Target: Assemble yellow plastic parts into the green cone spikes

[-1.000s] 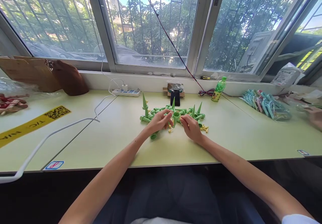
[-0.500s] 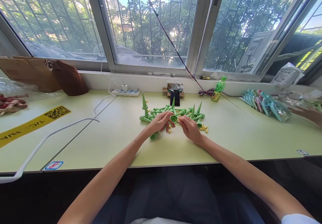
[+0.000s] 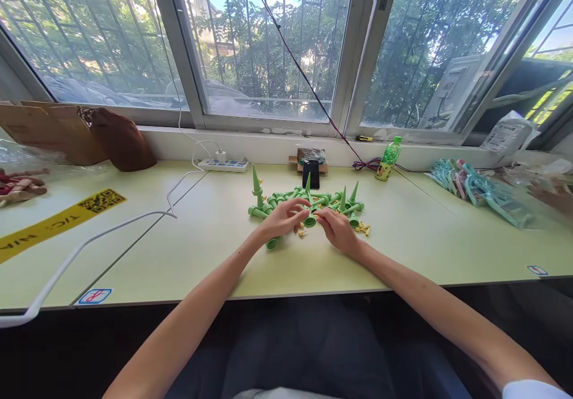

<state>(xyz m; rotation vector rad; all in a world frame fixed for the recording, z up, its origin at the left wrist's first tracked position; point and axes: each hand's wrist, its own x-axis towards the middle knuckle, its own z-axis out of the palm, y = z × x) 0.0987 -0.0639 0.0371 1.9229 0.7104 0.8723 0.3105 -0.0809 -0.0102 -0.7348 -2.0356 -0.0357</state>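
A green plastic watering spike (image 3: pixel 310 222) is between my two hands, its round hollow end facing down towards me. My left hand (image 3: pixel 285 217) has its thumb and fingertips at the spike's left side, the other fingers arched. My right hand (image 3: pixel 338 227) is pinched at its right side; whatever lies between those fingertips is too small to make out. Behind the hands lies a pile of green spikes (image 3: pixel 280 197), a few standing point up. Small yellow plastic pieces (image 3: pixel 363 230) are scattered right of my right hand, and one more lies below the left fingers.
A phone (image 3: pixel 311 175) leans on a small carton behind the pile. A green drink bottle (image 3: pixel 388 159) and power strip (image 3: pixel 224 165) stand by the window wall. A white cable (image 3: pixel 111 229) crosses the left table. Bagged blue-green items (image 3: pixel 483 187) lie right, near another person's blurred hand.
The spike between my hands has tipped, its hollow end now lower. My left fingers have lifted and spread somewhat; my right hand has barely moved. At far right, the bagged items have shifted.
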